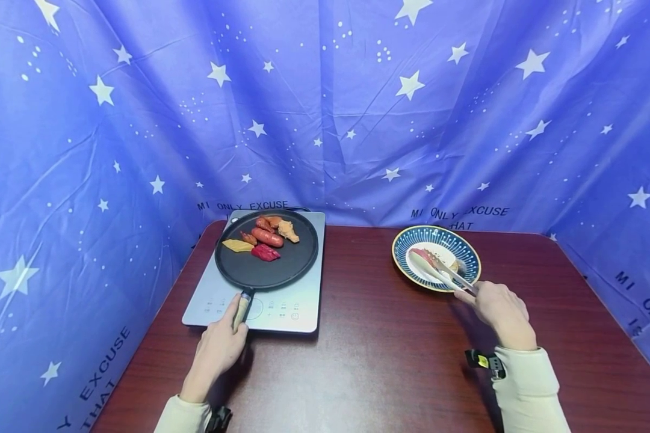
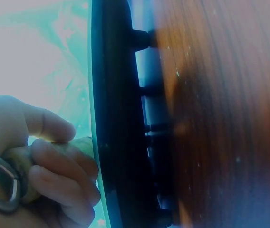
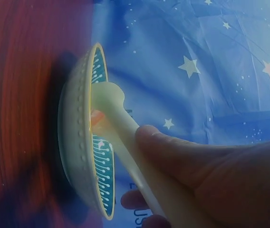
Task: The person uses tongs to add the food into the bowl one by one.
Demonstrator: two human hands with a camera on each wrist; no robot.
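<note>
My left hand grips the handle of a round black frying pan. In the pan lie a sausage, a crimson piece, a flat yellow piece, a golden fried piece and several reddish-brown bits. Over on the right, my right hand holds pale tongs, their tips down inside a blue-patterned plate. A reddish piece of food lies at the tong tips; I cannot tell whether they pinch it. Other food on the plate is partly hidden behind the tongs.
Under the pan is a silver induction cooktop with touch controls along its front. Both cooktop and plate stand on a dark red wooden table. A blue curtain with white stars closes off the back and sides.
</note>
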